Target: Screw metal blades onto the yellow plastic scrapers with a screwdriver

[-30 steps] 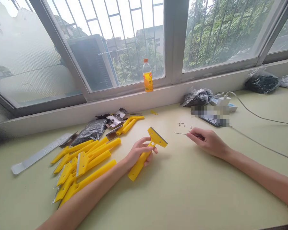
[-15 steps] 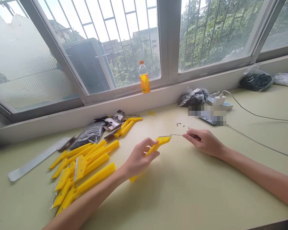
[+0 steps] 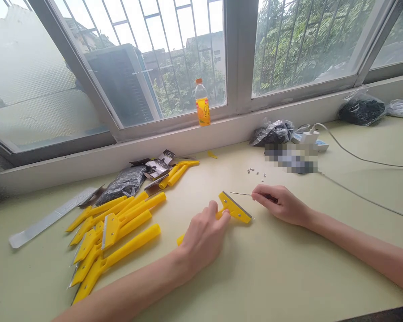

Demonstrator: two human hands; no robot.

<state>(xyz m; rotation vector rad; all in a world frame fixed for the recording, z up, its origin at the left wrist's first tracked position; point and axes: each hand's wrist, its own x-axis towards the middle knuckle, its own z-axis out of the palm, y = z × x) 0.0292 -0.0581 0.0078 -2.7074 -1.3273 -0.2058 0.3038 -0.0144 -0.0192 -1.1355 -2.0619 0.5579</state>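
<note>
My left hand (image 3: 206, 232) is closed around the handle of a yellow scraper (image 3: 237, 210), whose wide head with a metal blade and two screws faces up and to the right. In my right hand (image 3: 282, 203) is a thin screwdriver (image 3: 241, 193); its shaft points left, with the tip just above the scraper's blade edge and apart from the screws. Several small screws (image 3: 251, 170) lie on the table beyond my right hand. To the left, several yellow scrapers (image 3: 110, 230) lie in an overlapping pile.
Behind the pile are a black plastic bag (image 3: 124, 184), cards (image 3: 158, 167) and yellow handles (image 3: 179, 173). A clear strip (image 3: 50, 218) lies far left. An orange drink bottle (image 3: 203, 105) stands on the sill. A power strip (image 3: 317, 144), cables and bags sit at the back right.
My left hand has turned the scraper, so its head now shows its broad face and both screws. My right hand has shifted slightly left and down with the screwdriver.
</note>
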